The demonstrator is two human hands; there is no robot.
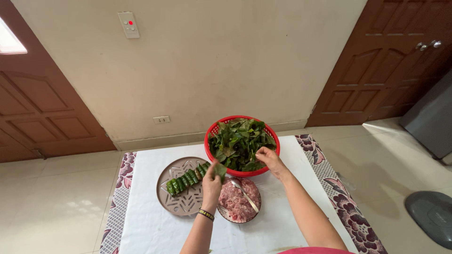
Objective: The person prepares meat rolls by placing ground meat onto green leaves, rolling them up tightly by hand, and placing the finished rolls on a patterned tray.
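**Leaves, rolls and mince on the white cloth**

Head view: I look down at a white cloth spread on the floor, with flowered borders on its left and right edges. At the cloth's far edge stands a red basket heaped with green leaves. My right hand reaches over the basket's near rim, fingers pinched on a leaf in the pile. My left hand is raised just in front of the basket, its fingers closed on one single leaf that hangs above the gap between the two dishes; a dark band sits on that wrist.

Near the middle of the cloth, left of my left hand, lies a round brown tray with cut-out patterns, and a row of rolled green leaf parcels runs diagonally across its far half. Just right of it, touching it, is a bowl of pink minced meat with a metal spoon lying in it.
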